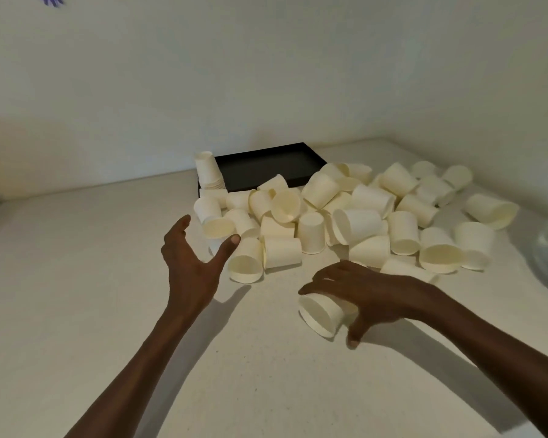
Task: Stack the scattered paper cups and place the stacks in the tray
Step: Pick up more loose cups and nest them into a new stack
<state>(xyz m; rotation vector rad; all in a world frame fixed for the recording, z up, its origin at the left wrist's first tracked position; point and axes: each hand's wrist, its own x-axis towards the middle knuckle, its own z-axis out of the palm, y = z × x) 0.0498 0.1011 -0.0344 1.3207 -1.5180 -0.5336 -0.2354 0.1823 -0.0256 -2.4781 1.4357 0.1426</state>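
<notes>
Paper cup [321, 314] on its side, right hand [370, 298] fingers curled round it; left hand [196, 263] fingers spread, empty. Risk: thin wall crushes under squeeze, jams nesting.

Left hand [192, 263] reaches forward, palm turned inward, fingers spread and relaxed, thumb [230, 245] stretched wide, gripping nothing. Right hand [366, 297] sits low, palm down, fingers curled over a cup [321, 314], thumb pointing downward. Both forearms bare.
</notes>
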